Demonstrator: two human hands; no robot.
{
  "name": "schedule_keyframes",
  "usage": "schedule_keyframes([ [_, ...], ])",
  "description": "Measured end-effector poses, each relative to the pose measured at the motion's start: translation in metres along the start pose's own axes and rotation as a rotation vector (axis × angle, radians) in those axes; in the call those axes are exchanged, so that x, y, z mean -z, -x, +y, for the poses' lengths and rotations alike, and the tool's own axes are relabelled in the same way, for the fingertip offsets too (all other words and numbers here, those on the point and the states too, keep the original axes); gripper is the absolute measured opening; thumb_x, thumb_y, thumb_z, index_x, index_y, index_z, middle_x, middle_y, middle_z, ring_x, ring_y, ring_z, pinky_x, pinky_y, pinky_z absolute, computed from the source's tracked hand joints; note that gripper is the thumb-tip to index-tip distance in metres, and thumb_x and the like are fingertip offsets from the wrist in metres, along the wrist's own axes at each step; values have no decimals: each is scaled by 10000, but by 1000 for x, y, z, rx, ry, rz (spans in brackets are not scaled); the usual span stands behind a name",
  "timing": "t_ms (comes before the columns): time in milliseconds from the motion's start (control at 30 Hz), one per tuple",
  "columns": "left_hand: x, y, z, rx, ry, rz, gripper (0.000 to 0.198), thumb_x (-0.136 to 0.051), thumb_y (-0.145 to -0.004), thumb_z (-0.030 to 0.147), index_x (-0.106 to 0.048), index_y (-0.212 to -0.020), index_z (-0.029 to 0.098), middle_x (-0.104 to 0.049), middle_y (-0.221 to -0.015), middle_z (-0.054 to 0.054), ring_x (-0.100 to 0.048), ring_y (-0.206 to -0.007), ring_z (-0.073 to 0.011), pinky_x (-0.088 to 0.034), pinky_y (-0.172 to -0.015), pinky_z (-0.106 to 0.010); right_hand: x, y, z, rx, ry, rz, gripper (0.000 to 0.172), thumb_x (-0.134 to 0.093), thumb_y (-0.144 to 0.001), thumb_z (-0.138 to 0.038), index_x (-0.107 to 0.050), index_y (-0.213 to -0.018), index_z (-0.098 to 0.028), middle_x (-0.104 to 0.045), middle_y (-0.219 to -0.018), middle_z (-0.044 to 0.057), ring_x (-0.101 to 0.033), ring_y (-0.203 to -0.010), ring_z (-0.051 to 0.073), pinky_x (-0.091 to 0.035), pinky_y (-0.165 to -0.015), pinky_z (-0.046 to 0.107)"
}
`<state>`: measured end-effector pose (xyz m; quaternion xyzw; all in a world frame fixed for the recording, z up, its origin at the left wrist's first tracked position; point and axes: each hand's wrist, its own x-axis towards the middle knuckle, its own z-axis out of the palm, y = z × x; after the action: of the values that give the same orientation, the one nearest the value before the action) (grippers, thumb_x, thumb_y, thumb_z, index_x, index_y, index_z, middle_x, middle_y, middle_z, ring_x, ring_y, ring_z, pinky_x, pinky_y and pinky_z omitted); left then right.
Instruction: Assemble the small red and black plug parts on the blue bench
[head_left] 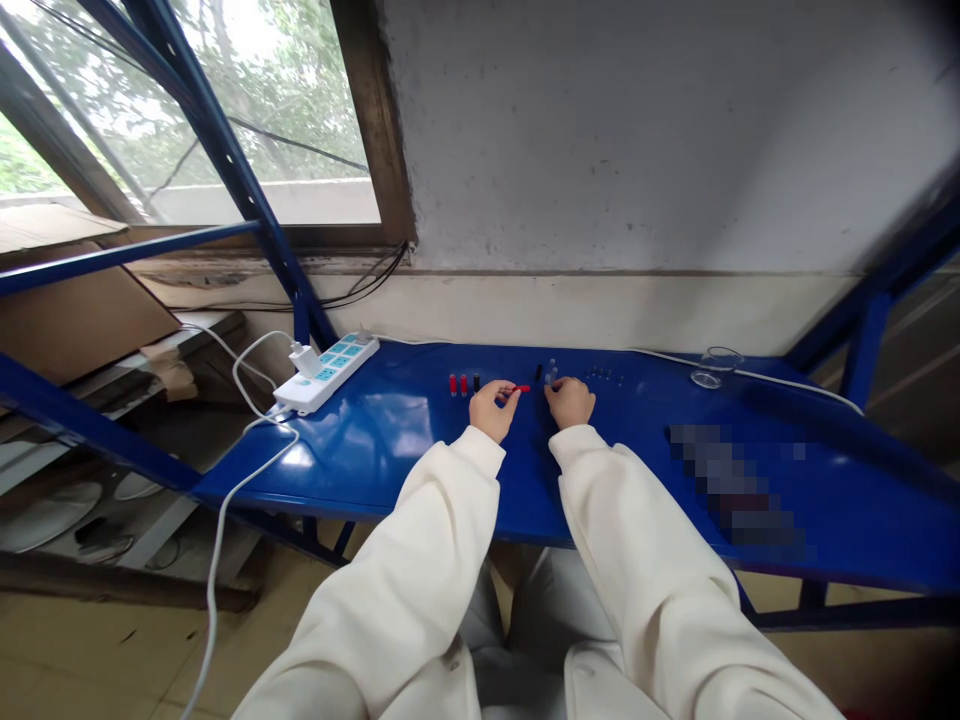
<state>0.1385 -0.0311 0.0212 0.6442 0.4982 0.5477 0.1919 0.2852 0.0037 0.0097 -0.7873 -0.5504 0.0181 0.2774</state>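
Over the middle of the blue table, my left hand (493, 409) pinches a small red tube (522, 388) between thumb and fingertips, its free end pointing right. My right hand (571, 402) is a little apart from it, fingers curled together and pointing down at the tabletop. Small clear pieces (552, 368) lie right at those fingertips; what the fingers grip is hidden. Two red tubes with clear ends (458, 384) and a black one (477, 382) stand left of my left hand. Another black piece (538, 371) is between the hands, farther back.
Several tiny clear parts (604, 375) lie right of my right hand. A clear round container (706, 378) sits farther right. On the left are a white power strip (328, 374) and its cable (217, 560). A blurred patch (735, 490) covers something at right. Blue frame posts flank the table (360, 465).
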Motion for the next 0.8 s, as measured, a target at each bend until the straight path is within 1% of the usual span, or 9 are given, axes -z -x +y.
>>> schedule_keyframes([
  [67,0,0,0,-8,9,6,149,-576,-717,294,-616,-787,169,-645,-727,-23,-559,-607,-99,-473,-622,-245,2,1,-1,12,7,-7,214,-500,-748,-291,-658,-824,-167,-646,-890,91,-559,-868,207,-328,-711,298],
  [133,0,0,1,-14,18,19,148,-572,-721,297,-616,-785,170,-645,-734,-25,-557,-604,-98,-475,-624,-246,5,4,-2,54,19,-23,194,-497,-749,-278,-651,-798,-170,-645,-876,86,-559,-861,204,-320,-708,301],
  [300,1,-1,2,-25,36,45,156,-563,-732,304,-611,-789,167,-645,-758,-34,-558,-610,-97,-481,-635,-247,12,15,-6,270,70,-84,137,-515,-741,-260,-619,-736,-171,-638,-855,72,-550,-841,190,-293,-704,299],
  [400,2,-1,2,-21,33,47,153,-564,-732,298,-609,-792,164,-645,-762,-36,-561,-615,-98,-482,-635,-247,14,22,-9,378,82,-97,120,-512,-740,-244,-603,-711,-172,-636,-828,62,-541,-813,179,-276,-681,295],
  [667,2,-2,-2,-60,19,54,173,-547,-759,307,-613,-834,166,-645,-793,-42,-565,-632,-104,-490,-645,-252,18,28,-9,461,89,-44,115,-499,-736,-213,-578,-664,-169,-623,-774,54,-524,-765,167,-238,-644,289],
  [733,3,-1,-2,-110,-12,52,192,-517,-786,310,-618,-870,170,-642,-823,-48,-572,-657,-111,-492,-673,-264,18,29,-9,477,96,-36,115,-498,-735,-208,-571,-657,-165,-619,-766,52,-524,-757,165,-233,-644,288],
  [800,3,0,-2,-196,-52,16,231,-479,-815,311,-614,-949,181,-637,-872,-53,-580,-704,-120,-488,-731,-281,19,30,-9,481,95,-32,115,-498,-736,-211,-568,-659,-164,-615,-762,49,-523,-751,163,-231,-644,288],
])
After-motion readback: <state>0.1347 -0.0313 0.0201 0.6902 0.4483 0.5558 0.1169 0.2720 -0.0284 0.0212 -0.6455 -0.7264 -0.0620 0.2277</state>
